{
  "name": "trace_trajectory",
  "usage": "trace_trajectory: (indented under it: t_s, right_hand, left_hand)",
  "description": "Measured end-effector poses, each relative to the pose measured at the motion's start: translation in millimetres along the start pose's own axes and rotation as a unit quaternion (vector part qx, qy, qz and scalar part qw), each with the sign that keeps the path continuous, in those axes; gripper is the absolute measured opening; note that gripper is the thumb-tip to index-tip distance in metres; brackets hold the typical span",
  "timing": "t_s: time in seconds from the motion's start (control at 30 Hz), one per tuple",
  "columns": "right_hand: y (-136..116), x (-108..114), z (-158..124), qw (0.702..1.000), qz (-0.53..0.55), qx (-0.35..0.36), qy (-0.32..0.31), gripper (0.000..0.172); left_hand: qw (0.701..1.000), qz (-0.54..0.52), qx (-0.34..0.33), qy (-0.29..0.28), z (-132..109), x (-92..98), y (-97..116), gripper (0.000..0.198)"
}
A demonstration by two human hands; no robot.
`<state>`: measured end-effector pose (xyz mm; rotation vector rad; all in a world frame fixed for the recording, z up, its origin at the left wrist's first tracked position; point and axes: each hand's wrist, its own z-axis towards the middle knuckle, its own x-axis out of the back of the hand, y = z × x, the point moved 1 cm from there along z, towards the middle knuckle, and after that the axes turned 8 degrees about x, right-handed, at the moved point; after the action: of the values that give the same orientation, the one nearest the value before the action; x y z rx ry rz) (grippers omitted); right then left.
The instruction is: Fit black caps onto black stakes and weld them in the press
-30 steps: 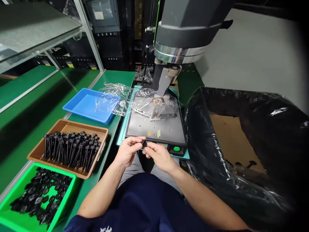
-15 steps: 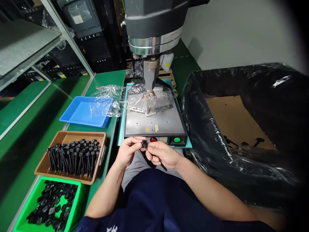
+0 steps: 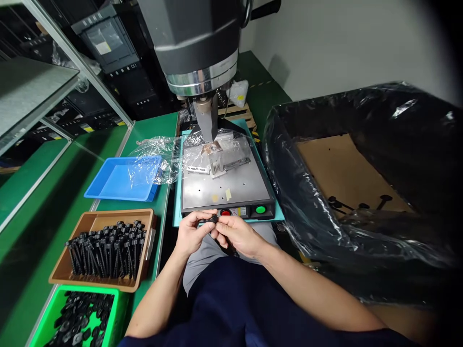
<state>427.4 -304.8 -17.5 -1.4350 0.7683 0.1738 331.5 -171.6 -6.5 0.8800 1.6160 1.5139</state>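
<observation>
Both hands meet just in front of the press base. My left hand (image 3: pixel 191 233) pinches the round head end of a small black plastic part (image 3: pixel 213 219) between thumb and fingers. From the other side, my right hand (image 3: pixel 238 234) closes around the same part, its fingertips right beside the head. Most of its shaft is hidden by the right hand. Whether the head is one piece or a separate cap on the shaft, I cannot tell. Behind the hands are a red button (image 3: pixel 226 212) and a green button (image 3: pixel 260 209) on the press base (image 3: pixel 231 185).
A press head (image 3: pixel 197 53) hangs over a metal fixture (image 3: pixel 216 161). On the left stand a blue tray (image 3: pixel 123 178), a brown bin (image 3: pixel 56 274) of ribbed black stems and a green bin (image 3: pixel 121 301) of black discs. A black-lined box (image 3: pixel 289 193) on the right holds several black parts.
The camera view has shifted and tilted slightly. The two hands have drawn a little closer around the black part, and its shaft end no longer sticks out clearly below the right hand.
</observation>
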Motion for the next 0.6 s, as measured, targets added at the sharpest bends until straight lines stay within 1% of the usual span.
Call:
trace_trajectory:
  t_s: [0.13, 0.2, 0.23, 0.3, 0.37, 0.4, 0.43, 0.5, 0.53, 0.6]
  right_hand:
    - [0.8, 5.2, 5.8, 0.996, 0.082, 0.011, 0.031, 0.039]
    - [-1.8, 11.7, 11.0, 0.996, 0.079, 0.006, 0.033, 0.039]
    - [-3.4, 16.8, 14.9, 0.997, 0.07, 0.008, 0.044, 0.038]
    - [-5.8, 30.0, 25.7, 0.993, 0.059, 0.026, 0.096, 0.038]
    - [-5.4, 43.4, 40.1, 0.984, 0.048, 0.047, 0.164, 0.037]
    - [-3.6, 48.2, 48.2, 0.981, 0.037, 0.049, 0.186, 0.036]
    - [-0.7, 51.0, 56.7, 0.98, 0.025, 0.039, 0.192, 0.034]
    - [7.0, 50.3, 74.6, 0.986, -0.003, 0.008, 0.166, 0.028]
    - [11.0, 47.5, 83.8, 0.989, -0.015, -0.006, 0.146, 0.026]
    - [17.0, 39.6, 102.4, 0.992, -0.027, -0.008, 0.12, 0.024]
  left_hand:
    - [1.0, 0.024, -0.011, 0.007, 7.3, -9.4, 0.2, 0.014]
    - [1.0, 0.007, 0.012, 0.01, 12.7, -13.1, -2.4, 0.015]
    - [0.999, -0.011, 0.029, 0.013, 17.1, -14.0, -5.3, 0.018]
    - [0.996, -0.054, 0.069, 0.031, 30.7, -12.7, -14.3, 0.027]
    - [0.984, -0.111, 0.118, 0.071, 51.6, -6.7, -26.2, 0.036]
    - [0.973, -0.148, 0.146, 0.096, 64.1, -2.3, -32.1, 0.039]
    - [0.959, -0.189, 0.179, 0.109, 77.4, 2.5, -37.3, 0.04]
    - [0.93, -0.261, 0.235, 0.111, 103.7, 11.7, -43.1, 0.04]
    - [0.918, -0.29, 0.251, 0.101, 115.6, 15.7, -43.4, 0.042]
    - [0.907, -0.331, 0.248, 0.082, 134.4, 21.3, -39.8, 0.044]
